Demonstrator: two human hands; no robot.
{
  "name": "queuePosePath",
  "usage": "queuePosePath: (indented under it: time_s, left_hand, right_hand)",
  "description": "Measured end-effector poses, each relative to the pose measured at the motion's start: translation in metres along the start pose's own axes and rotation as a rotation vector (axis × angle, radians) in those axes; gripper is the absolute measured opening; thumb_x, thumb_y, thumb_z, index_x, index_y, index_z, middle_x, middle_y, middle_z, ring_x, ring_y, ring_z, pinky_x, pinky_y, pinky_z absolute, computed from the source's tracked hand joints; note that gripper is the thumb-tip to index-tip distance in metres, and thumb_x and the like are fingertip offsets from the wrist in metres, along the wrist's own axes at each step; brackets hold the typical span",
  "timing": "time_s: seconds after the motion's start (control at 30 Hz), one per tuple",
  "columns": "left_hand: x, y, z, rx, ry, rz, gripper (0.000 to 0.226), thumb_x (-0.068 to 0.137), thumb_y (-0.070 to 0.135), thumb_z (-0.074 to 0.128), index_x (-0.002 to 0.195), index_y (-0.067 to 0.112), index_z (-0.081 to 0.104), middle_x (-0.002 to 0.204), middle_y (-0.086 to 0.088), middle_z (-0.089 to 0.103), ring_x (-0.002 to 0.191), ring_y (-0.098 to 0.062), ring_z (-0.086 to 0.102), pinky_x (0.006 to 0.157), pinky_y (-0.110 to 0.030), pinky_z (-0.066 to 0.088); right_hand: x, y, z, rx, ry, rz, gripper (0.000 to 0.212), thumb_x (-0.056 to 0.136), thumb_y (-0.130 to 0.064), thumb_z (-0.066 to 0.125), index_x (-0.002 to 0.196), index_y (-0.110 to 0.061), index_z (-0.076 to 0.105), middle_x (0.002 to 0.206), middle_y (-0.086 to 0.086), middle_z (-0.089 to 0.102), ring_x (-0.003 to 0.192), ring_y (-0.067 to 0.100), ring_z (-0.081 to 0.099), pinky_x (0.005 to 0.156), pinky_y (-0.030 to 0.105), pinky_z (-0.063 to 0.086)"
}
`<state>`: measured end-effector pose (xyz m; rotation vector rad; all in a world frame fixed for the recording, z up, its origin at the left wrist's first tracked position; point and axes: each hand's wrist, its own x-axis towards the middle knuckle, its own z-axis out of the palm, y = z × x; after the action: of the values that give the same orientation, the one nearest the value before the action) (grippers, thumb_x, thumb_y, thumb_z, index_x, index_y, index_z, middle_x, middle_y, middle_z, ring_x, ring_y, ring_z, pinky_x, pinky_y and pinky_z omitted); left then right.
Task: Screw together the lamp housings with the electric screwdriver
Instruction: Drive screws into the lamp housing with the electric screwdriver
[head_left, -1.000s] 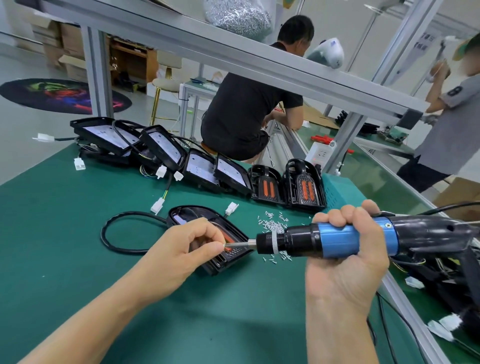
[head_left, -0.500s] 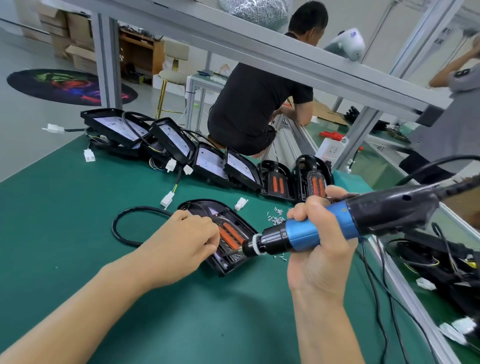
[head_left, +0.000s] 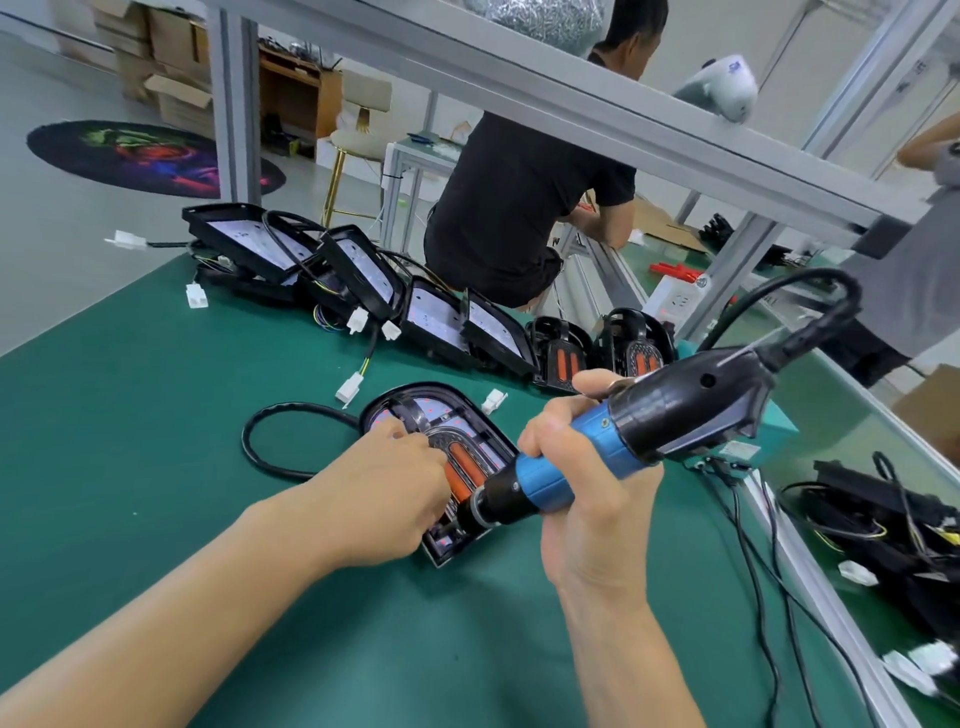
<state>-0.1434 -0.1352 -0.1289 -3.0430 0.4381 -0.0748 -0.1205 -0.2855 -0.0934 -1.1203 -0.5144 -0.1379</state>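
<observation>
A black lamp housing (head_left: 457, 415) with orange strips lies on the green mat (head_left: 156, 441), its black cable looping to the left. My left hand (head_left: 384, 488) rests on the housing's near left side with fingers curled, steadying it. My right hand (head_left: 576, 499) grips the blue and black electric screwdriver (head_left: 623, 441), tilted down to the left. The screwdriver's tip sits at the housing's near end, hidden behind my left hand's fingers.
A row of several lamp housings (head_left: 363, 280) with white connectors leans along the mat's far edge. Black cabled parts (head_left: 893, 525) lie at the right beyond the aluminium rail. A person in black (head_left: 524, 208) sits behind the bench. A slanted frame beam (head_left: 571, 104) crosses overhead.
The screwdriver tilted from level to pointing down and its tip came onto the housing's near end. My left hand moved from the tip onto the housing.
</observation>
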Motion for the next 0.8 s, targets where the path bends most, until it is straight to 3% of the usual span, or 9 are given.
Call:
queuePosePath:
  time_s: [0.1, 0.33, 0.63, 0.73, 0.8]
  left_hand:
    - [-0.003, -0.002, 0.002, -0.026, 0.016, 0.003, 0.025, 0.091, 0.022, 0.039, 0.090, 0.022, 0.064, 0.095, 0.006, 0.054, 0.091, -0.016, 0.045, 0.094, -0.034, 0.030]
    - [-0.008, -0.002, 0.004, -0.112, 0.027, 0.013, 0.030, 0.092, 0.022, 0.038, 0.101, 0.027, 0.066, 0.103, 0.009, 0.056, 0.100, -0.013, 0.046, 0.099, -0.031, 0.025]
    - [-0.011, -0.001, 0.004, -0.136, 0.038, 0.001, 0.031, 0.083, 0.018, 0.042, 0.103, 0.029, 0.063, 0.105, 0.012, 0.056, 0.101, -0.011, 0.046, 0.098, -0.028, 0.023]
    - [-0.010, -0.001, 0.004, -0.136, 0.026, -0.003, 0.033, 0.080, 0.017, 0.044, 0.105, 0.029, 0.062, 0.107, 0.012, 0.055, 0.104, -0.010, 0.046, 0.099, -0.028, 0.022]
    - [-0.010, -0.001, 0.003, -0.138, 0.022, -0.002, 0.033, 0.080, 0.018, 0.045, 0.106, 0.030, 0.061, 0.109, 0.013, 0.054, 0.106, -0.009, 0.045, 0.100, -0.028, 0.022]
  right_hand:
    - [0.001, 0.000, 0.001, -0.004, -0.003, -0.007, 0.036, 0.064, 0.002, 0.067, 0.088, -0.025, 0.060, 0.063, 0.001, 0.054, 0.061, 0.021, 0.050, 0.061, 0.026, 0.047]
    - [0.002, 0.001, 0.002, -0.047, -0.024, -0.031, 0.024, 0.065, -0.014, 0.068, 0.078, -0.033, 0.063, 0.064, -0.002, 0.053, 0.060, 0.021, 0.048, 0.060, 0.027, 0.046]
    - [0.004, 0.000, -0.001, -0.108, -0.027, -0.051, 0.018, 0.065, -0.009, 0.067, 0.070, -0.026, 0.062, 0.067, 0.000, 0.053, 0.061, 0.021, 0.048, 0.060, 0.026, 0.045]
    - [0.004, 0.000, -0.003, -0.047, 0.005, -0.026, 0.028, 0.068, -0.001, 0.066, 0.076, -0.028, 0.064, 0.066, -0.002, 0.053, 0.059, 0.017, 0.050, 0.060, 0.025, 0.046]
    - [0.004, 0.000, -0.005, 0.000, 0.083, -0.022, 0.029, 0.073, 0.001, 0.063, 0.092, -0.021, 0.061, 0.066, 0.000, 0.053, 0.058, 0.016, 0.052, 0.060, 0.024, 0.047]
